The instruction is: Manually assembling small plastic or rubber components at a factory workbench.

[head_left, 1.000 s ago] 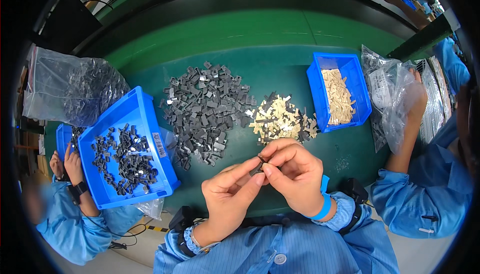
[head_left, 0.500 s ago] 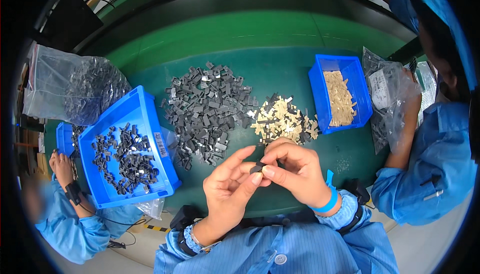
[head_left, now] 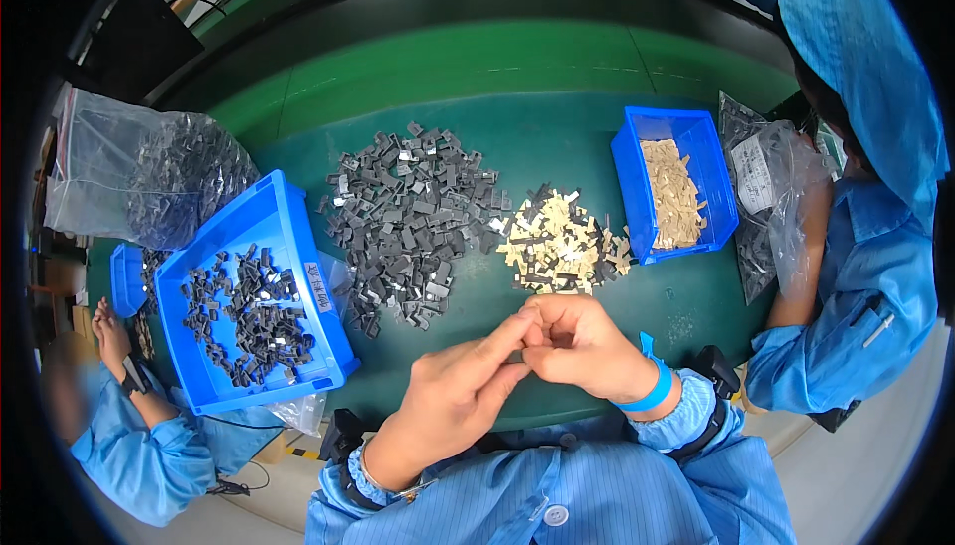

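My left hand (head_left: 456,394) and my right hand (head_left: 585,348) meet above the near edge of the table, closed with fingertips pressed together. Between them is a small black plastic part (head_left: 514,357), nearly covered by the fingers, so only a dark sliver shows. Just beyond my right hand lies a pile of small tan and black strips (head_left: 559,242). Farther left spreads a larger heap of small dark grey plastic clips (head_left: 413,222). A blue wristband (head_left: 655,391) circles my right wrist.
A blue bin (head_left: 343,371) with black parts stands left, beside a clear bag (head_left: 149,172) of dark pieces. A smaller blue bin (head_left: 724,209) of tan strips stands right, near another clear bag (head_left: 761,182). Co-workers in blue sit at both sides, one sleeve (head_left: 786,371) close on the right.
My fingers have closed in over the black part, hiding most of it, and my left hand has turned more palm-down. The right co-worker has leaned forward; the left co-worker's hand has shifted slightly.
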